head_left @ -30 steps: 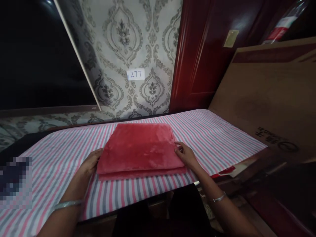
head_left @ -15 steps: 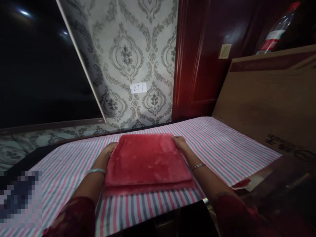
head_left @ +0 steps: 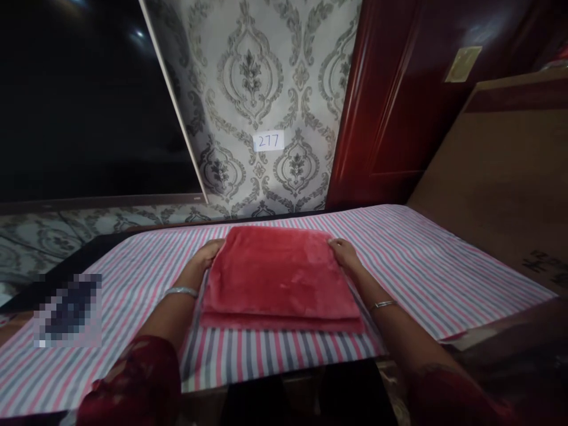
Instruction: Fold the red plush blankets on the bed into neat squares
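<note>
A folded red plush cloth (head_left: 284, 275) lies flat on a striped sheet (head_left: 248, 355) in the middle of the head view. Its lower layer sticks out along the near edge. At the upper left side, my left hand (head_left: 210, 253) is closed on the cloth's edge, its fingertips partly hidden. On the opposite side, my right hand (head_left: 344, 253) pinches the cloth near its far right corner. Both wrists wear bracelets.
A large dark screen (head_left: 89, 112) stands at the left back before a patterned wall (head_left: 248, 71). To the right are a dark red wooden panel (head_left: 399, 100) and a big cardboard box (head_left: 501, 177). A blurred patch (head_left: 68, 310) covers something at the left.
The view has shifted, so the surroundings sit further right or left of before. Both hands stay on the cloth's sides, and the cloth keeps its folded shape.
</note>
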### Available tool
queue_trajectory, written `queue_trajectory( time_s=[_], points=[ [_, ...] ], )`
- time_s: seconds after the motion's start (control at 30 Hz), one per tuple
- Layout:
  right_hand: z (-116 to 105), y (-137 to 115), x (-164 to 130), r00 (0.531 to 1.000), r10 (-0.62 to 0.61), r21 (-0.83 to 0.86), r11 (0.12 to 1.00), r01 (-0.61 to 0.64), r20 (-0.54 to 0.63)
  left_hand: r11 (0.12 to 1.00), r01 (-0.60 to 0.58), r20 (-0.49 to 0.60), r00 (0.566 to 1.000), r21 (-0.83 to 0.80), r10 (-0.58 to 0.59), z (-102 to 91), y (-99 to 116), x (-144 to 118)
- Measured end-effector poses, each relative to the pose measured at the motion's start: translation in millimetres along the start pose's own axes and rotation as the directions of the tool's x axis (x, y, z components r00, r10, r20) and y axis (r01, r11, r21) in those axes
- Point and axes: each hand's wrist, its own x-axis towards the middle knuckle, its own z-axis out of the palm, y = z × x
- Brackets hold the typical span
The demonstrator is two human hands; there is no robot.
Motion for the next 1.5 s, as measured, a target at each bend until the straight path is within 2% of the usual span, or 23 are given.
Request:
queue_trajectory(
  time_s=[0.1,0.2,0.3,0.4,0.47,0.63,0.83,1.0,1.17,1.3,1.37,1.5],
  points=[
    [-13.3,2.7,-30.3,0.988,0.016,0.078,0.997,-0.029,0.154,0.997,0.069,0.093,0.993,-0.019,-0.066,-4.7,-4.9,-25.4],
    [-29.8,7.8,-71.4,0.948,-0.013,0.197,0.979,-0.052,0.317,0.994,0.111,0.15,0.983,-0.022,-0.107,-14.7,-16.0,-56.4],
    [-48.1,12.1,-108.8,0.901,-0.076,0.318,0.945,-0.071,0.427,0.996,0.089,0.24,0.967,0.025,-0.092,-24.6,-28.6,-82.4],
    [-61.2,16.4,-133.2,0.884,-0.094,0.311,0.949,-0.06,0.458,0.994,0.024,0.286,0.957,0.11,-0.055,-28.8,-36.4,-97.0],
    [-64.0,20.9,-143.2,0.884,-0.105,0.288,0.957,-0.035,0.456,0.987,-0.008,0.298,0.954,0.164,-0.041,-28.8,-38.5,-101.6],
    [-59.8,33.1,-155.9,0.932,-0.128,0.283,0.959,0.028,0.34,0.975,-0.079,0.355,0.935,0.209,0.0,-31.7,-44.5,-107.0],
    [-65.3,31.2,-152.3,0.975,-0.19,0.316,0.937,0.146,0.116,0.977,-0.193,0.163,0.971,0.088,0.177,-38.4,-59.6,-113.3],
    [-63.3,42.4,-150.0,0.967,-0.171,0.275,0.955,0.115,0.19,0.962,-0.19,0.205,0.967,0.196,0.149,-40.4,-68.4,-123.9],
    [-61.0,56.4,-156.1,0.964,-0.147,0.271,0.959,0.084,0.221,0.95,-0.26,0.16,0.959,0.174,0.233,-47.4,-75.1,-132.0],
    [-64.4,58.2,-157.2,0.965,-0.216,0.192,0.964,0.186,0.149,0.932,-0.286,0.183,0.951,0.221,0.248,-37.4,-71.2,-138.9],
    [-67.8,56.7,-155.6,0.961,-0.253,0.171,0.958,0.232,0.115,0.935,-0.274,0.131,0.959,0.224,0.25,-29.7,-69.6,-140.0],
    [-75.1,53.8,-152.4,0.951,-0.29,0.166,0.948,0.27,0.107,0.968,-0.231,-0.056,0.97,0.098,0.237,-21.0,-71.8,-139.0]
  ],
)
